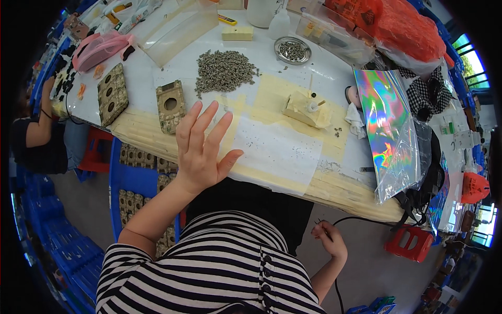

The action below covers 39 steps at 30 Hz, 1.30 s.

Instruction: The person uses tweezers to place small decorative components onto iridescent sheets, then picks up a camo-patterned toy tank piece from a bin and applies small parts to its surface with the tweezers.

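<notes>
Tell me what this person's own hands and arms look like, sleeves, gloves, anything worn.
The left hand and right hand wear no gloves, and I see no watch or bracelet. Both forearms are uncovered. The left sleeve is short, with dark and white stripes.

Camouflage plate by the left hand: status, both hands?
Left hand open, raised. Right hand low, off the table, grip unclear. Camouflage plate lying on table; grey parts pile beyond left hand.

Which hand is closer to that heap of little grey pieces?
Left: the left hand is just short of the heap; the right hand is farther back, off to the right.
</notes>
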Motion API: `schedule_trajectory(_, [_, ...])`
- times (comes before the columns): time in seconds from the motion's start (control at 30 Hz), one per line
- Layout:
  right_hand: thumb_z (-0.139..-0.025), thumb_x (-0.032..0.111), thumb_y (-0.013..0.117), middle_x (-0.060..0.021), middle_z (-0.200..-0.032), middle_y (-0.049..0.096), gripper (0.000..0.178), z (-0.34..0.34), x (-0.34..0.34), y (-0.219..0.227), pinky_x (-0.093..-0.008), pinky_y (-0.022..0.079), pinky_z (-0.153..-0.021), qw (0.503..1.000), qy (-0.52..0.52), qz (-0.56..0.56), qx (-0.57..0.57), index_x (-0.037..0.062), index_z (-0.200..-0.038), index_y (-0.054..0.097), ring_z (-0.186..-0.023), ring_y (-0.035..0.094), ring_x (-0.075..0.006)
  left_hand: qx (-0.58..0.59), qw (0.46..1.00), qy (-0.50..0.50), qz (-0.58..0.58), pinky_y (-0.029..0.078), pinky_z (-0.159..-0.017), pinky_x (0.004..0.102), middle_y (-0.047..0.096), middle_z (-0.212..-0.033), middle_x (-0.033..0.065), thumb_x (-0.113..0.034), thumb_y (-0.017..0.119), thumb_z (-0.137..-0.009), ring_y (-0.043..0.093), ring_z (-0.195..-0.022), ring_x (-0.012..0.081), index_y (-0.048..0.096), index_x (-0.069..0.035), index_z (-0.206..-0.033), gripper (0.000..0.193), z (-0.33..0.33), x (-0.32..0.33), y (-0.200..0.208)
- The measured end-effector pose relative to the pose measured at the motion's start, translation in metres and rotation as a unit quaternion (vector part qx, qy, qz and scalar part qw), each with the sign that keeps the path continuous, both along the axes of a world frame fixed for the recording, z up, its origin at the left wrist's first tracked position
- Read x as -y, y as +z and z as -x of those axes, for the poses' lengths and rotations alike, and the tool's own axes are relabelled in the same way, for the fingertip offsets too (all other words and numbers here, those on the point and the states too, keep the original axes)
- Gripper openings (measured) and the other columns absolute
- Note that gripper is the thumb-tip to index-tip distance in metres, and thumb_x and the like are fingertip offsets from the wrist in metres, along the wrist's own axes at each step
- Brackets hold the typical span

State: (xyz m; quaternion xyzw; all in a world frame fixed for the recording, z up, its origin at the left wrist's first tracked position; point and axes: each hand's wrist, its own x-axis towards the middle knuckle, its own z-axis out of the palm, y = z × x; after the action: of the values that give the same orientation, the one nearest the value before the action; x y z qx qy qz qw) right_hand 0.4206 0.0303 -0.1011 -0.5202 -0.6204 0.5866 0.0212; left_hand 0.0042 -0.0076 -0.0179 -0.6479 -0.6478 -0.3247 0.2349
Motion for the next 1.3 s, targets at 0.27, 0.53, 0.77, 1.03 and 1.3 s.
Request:
schedule_trajectory(0.27, [-0.093,0.024,0.057,-0.0171,-0.116,0.059,0.043,0.014,-0.060,-0.276,-0.0370,0.049,-0.085,0.928,-0.285,-0.241,-0.001,0.0014,-0.129,0.048,-0.092,0.060,-0.0251,-0.043,0.998,0.038,-0.004,0.033,-0.101,0.0454,0.052,-0.123,0.0239,-0.039,0.043,-0.094,0.041,-0.121,0.0409,0.055,0.000,-0.117,0.047,0.000,0.002,-0.007])
schedule_trajectory(0.53, [-0.092,0.023,0.057,-0.0171,-0.114,0.059,0.042,0.054,-0.107,-0.290,-0.0369,0.049,-0.084,0.928,-0.210,-0.257,0.169,0.0013,-0.127,0.049,-0.092,0.060,-0.0253,-0.026,0.998,0.049,-0.019,0.040,-0.091,0.0443,0.057,-0.116,0.0174,-0.037,0.049,-0.091,0.047,-0.112,0.0345,0.061,-0.007,-0.111,0.038,-0.003,0.004,-0.009])
schedule_trajectory(0.77, [-0.092,0.022,0.057,-0.0171,-0.113,0.059,0.040,0.052,-0.110,-0.291,-0.0368,0.048,-0.084,0.929,-0.173,-0.261,0.199,0.0012,-0.126,0.050,-0.091,0.060,-0.0254,-0.038,0.998,0.053,-0.021,0.044,-0.085,0.0447,0.059,-0.111,0.0173,-0.036,0.048,-0.090,0.050,-0.107,0.0340,0.060,-0.007,-0.107,0.036,-0.003,0.003,-0.011])
schedule_trajectory(1.03, [-0.092,0.022,0.057,-0.0171,-0.112,0.060,0.039,0.049,-0.108,-0.285,-0.0367,0.048,-0.084,0.930,-0.154,-0.263,0.207,0.0012,-0.124,0.051,-0.091,0.061,-0.0256,-0.054,0.997,0.052,-0.023,0.044,-0.084,0.0464,0.061,-0.106,0.0179,-0.035,0.045,-0.089,0.051,-0.104,0.0343,0.058,-0.007,-0.103,0.034,-0.003,0.003,-0.014])
schedule_trajectory(1.3, [-0.092,0.021,0.057,-0.0171,-0.110,0.060,0.037,0.052,-0.108,-0.275,-0.0366,0.048,-0.084,0.929,-0.145,-0.269,0.210,0.0011,-0.122,0.052,-0.090,0.061,-0.0258,-0.062,0.995,0.063,-0.038,0.045,-0.083,0.0436,0.063,-0.103,0.0149,-0.034,0.045,-0.089,0.053,-0.100,0.0310,0.058,-0.010,-0.099,0.030,-0.003,0.001,-0.015])
